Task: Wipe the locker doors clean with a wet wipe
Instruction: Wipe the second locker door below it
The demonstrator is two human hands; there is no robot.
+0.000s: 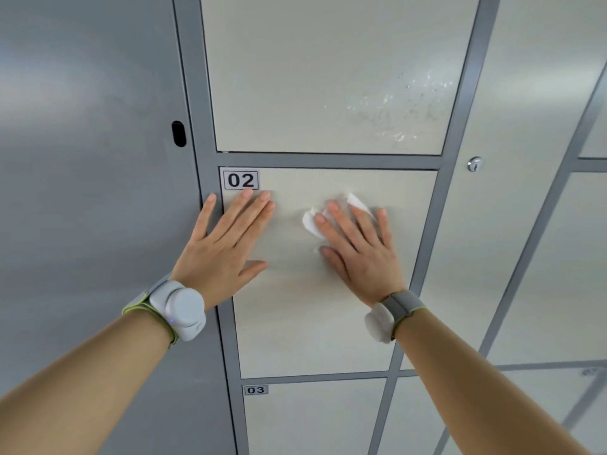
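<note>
Wet wipe [311,221] under right hand [358,251]

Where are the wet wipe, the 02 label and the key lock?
wet wipe [308,222]: head view, on the white flap showing left of the fingers.
02 label [240,179]: head view, middle of the label, between the digits.
key lock [474,164]: head view, centre of the round metal face.

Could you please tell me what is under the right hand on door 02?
A crumpled white wet wipe, pressed against the cream locker door by the right hand; only its edges show, the rest is covered.
</note>
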